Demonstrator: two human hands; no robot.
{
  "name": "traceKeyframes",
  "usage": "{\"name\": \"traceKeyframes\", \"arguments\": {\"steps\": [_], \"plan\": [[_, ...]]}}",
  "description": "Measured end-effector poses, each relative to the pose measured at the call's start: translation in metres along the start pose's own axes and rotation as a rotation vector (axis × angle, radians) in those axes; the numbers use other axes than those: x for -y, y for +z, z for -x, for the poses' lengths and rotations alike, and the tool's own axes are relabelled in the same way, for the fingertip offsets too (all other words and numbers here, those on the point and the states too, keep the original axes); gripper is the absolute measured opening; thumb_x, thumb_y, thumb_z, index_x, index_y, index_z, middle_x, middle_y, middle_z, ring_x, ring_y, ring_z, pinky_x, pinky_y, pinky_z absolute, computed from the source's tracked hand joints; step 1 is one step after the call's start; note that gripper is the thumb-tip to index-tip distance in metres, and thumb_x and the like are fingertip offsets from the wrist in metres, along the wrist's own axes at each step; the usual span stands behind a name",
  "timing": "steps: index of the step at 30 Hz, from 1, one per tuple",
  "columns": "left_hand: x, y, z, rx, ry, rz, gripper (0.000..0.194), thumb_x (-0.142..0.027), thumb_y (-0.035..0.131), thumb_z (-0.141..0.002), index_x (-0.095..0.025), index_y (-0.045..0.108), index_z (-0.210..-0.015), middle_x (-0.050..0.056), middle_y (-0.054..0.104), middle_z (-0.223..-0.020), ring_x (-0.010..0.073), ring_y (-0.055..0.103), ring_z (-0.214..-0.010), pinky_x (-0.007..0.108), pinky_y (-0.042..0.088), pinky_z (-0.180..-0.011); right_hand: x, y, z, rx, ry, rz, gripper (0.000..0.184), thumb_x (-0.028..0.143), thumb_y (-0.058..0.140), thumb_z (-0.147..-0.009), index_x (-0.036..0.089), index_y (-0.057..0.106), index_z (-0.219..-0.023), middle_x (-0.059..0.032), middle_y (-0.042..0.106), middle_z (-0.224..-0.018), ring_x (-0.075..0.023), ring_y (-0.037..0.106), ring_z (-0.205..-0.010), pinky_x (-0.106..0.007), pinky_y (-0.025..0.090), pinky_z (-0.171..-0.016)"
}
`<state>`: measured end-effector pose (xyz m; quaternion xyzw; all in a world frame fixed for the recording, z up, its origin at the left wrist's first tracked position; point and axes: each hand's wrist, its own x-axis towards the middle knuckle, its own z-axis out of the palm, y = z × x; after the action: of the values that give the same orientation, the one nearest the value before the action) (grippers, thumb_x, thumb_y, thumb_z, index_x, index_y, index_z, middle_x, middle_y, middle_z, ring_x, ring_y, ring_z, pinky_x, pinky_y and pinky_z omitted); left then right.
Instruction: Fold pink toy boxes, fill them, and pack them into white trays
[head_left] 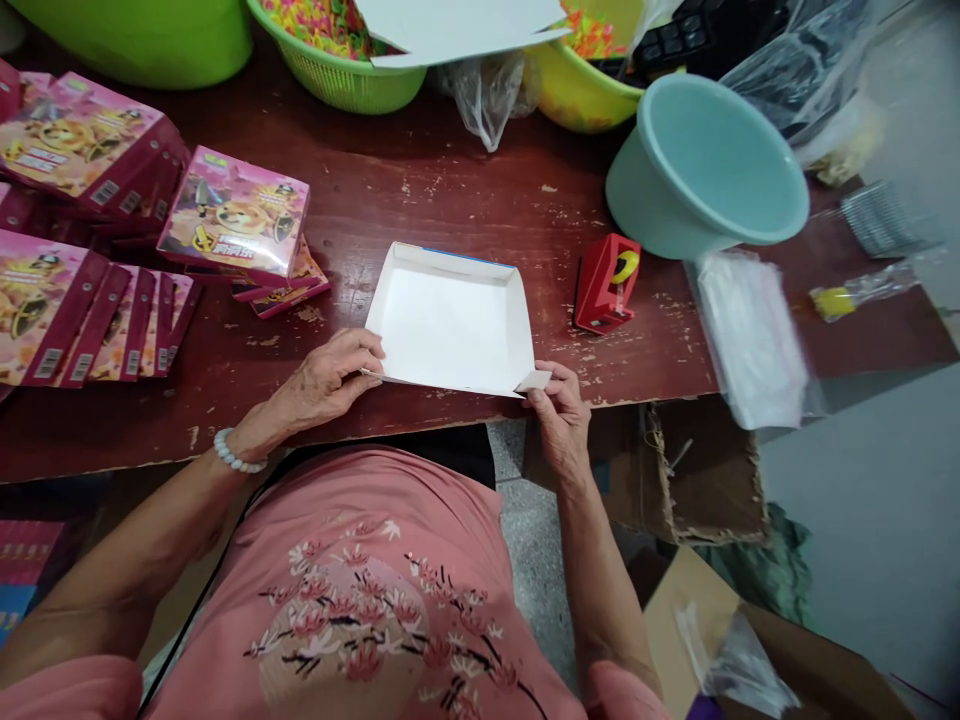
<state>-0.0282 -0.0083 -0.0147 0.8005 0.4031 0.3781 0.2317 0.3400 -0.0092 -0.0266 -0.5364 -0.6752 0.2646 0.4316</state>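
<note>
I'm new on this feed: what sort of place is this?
Probably a small packing workshop: pink printed boxes in piles, a red tape dispenser, and a green basket of small colourful pieces.

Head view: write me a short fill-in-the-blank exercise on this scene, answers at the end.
The left hand and right hand hold an open shallow box whose inside is ____. The body of the tape dispenser is ____. Around the left wrist is a beaded ____.
Missing words: white; red; bracelet.
</note>
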Motion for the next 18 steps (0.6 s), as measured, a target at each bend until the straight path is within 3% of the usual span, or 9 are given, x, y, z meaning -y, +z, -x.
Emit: {"name": "traceKeyframes", "arguments": {"steps": [4, 8, 12, 15, 18], "plan": [[0.000, -0.002, 0.001, -0.021, 0.007, -0.173, 0.014, -0.022, 0.064, -0.098, -0.020, 0.074, -0.087, 0.012, 0.061, -0.125, 0.0272, 0.058, -0.119, 0.047, 0.047, -0.102, 0.006, 0.013, -0.002, -0.147, 0.007, 0.048, 0.015, 0.038, 0.074, -0.094, 0.024, 0.070, -0.095, -0.0063, 0.072, -0.100, -0.0236, 0.070, -0.095, -0.043, 0.060, -0.089], [-0.004, -0.006, -0.004, 0.044, 0.031, -0.186, 0.019, -0.021, 0.063, -0.099, -0.022, 0.076, -0.085, 0.008, 0.065, -0.111, 0.0226, 0.055, -0.098, 0.042, 0.047, -0.092, 0.013, 0.016, -0.008, -0.028, -0.163, 0.161, 0.008, 0.031, 0.070, -0.097, 0.025, 0.073, -0.092, -0.0055, 0.072, -0.091, -0.0229, 0.070, -0.090, -0.040, 0.061, -0.081], [-0.005, -0.006, -0.008, 0.074, 0.028, -0.150, 0.021, -0.020, 0.061, -0.099, -0.022, 0.075, -0.084, 0.007, 0.065, -0.102, 0.0228, 0.053, -0.097, 0.040, 0.046, -0.089, 0.015, 0.018, -0.016, -0.010, -0.165, 0.226, 0.012, 0.034, 0.068, -0.099, 0.025, 0.075, -0.096, -0.0109, 0.068, -0.120, -0.0256, 0.070, -0.105, -0.043, 0.063, -0.085], [-0.003, -0.005, -0.006, 0.061, 0.027, -0.169, 0.020, -0.020, 0.062, -0.099, -0.022, 0.076, -0.084, 0.007, 0.064, -0.108, 0.0228, 0.054, -0.099, 0.040, 0.046, -0.091, 0.010, 0.018, -0.021, 0.033, -0.172, 0.256, 0.015, 0.037, 0.068, -0.099, 0.025, 0.077, -0.097, -0.0117, 0.066, -0.124, -0.0270, 0.069, -0.113, -0.045, 0.061, -0.095], [-0.002, -0.002, -0.002, -0.003, -0.007, -0.240, 0.016, -0.024, 0.066, -0.097, -0.022, 0.078, -0.086, 0.010, 0.060, -0.123, 0.0264, 0.054, -0.110, 0.045, 0.045, -0.097, 0.006, 0.012, -0.023, 0.197, -0.230, 0.212, 0.015, 0.032, 0.063, -0.102, 0.026, 0.076, -0.103, -0.0098, 0.070, -0.118, -0.0229, 0.072, -0.106, -0.041, 0.062, -0.093]]}}
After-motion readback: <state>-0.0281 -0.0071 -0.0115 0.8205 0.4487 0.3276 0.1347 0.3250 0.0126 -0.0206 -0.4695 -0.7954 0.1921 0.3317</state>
